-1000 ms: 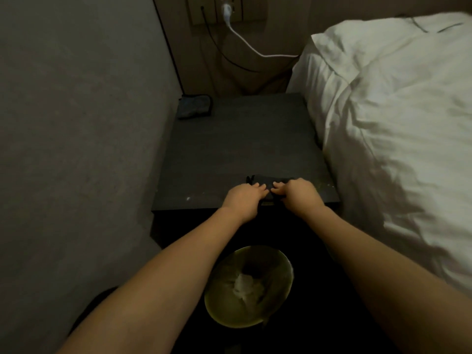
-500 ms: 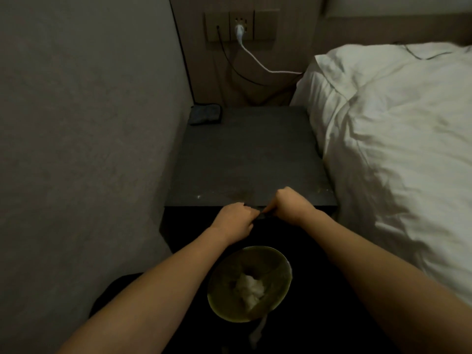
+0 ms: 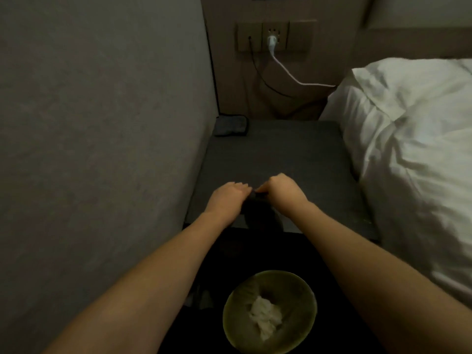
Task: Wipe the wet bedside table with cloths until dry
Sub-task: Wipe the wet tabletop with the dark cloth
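Two risks stand out, by my reckoning: the dim light hides any wet patches left on the dark grey worktop (image 3: 275,154), and the dark cloth (image 3: 258,213) could slip down into the bin (image 3: 229,310) below the worktop's near edge. The cloth hangs over that near edge, bunched and almost black. The left hand (image 3: 226,198) and right hand (image 3: 284,191) meet at its top, fingers curled, pinching it.

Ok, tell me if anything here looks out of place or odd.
Nothing stands out. Both hands, left hand and right hand, hold a dark cloth over the bedside table; a second cloth lies at its far left corner.
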Demonstrator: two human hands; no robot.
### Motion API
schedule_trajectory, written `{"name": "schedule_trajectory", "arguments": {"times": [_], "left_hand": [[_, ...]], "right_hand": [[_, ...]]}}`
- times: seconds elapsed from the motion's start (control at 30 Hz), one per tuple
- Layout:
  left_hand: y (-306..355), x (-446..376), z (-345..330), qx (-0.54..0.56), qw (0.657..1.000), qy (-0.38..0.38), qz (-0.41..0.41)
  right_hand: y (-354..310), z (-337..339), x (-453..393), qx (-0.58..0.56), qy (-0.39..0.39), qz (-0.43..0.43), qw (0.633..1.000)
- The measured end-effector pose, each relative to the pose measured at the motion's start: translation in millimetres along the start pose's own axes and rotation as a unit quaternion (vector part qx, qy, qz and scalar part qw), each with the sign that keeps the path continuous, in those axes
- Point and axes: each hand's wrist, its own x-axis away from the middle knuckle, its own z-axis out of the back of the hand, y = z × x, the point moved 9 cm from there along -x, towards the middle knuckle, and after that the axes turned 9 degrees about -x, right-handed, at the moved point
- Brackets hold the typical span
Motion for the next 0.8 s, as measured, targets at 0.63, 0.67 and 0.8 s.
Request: {"name": "schedule_trajectory", "arguments": {"times": [0.63,0.67,0.8], "left_hand": [[-65,80,-90,0.057,0.985,-0.107,0.12],[-59,82,-89,0.056,0.986,-0.109,0.114],[-28,77,-80,0.043,0.989,-0.107,0.092]], "right_hand": [[-81,-116,-21,0.003,-0.079,0.091,0.993],[-79,-115,-17,0.005,-0.076,0.091,0.993],[-56,-103,-2,0.017,-0.067,0.071,0.995]]}}
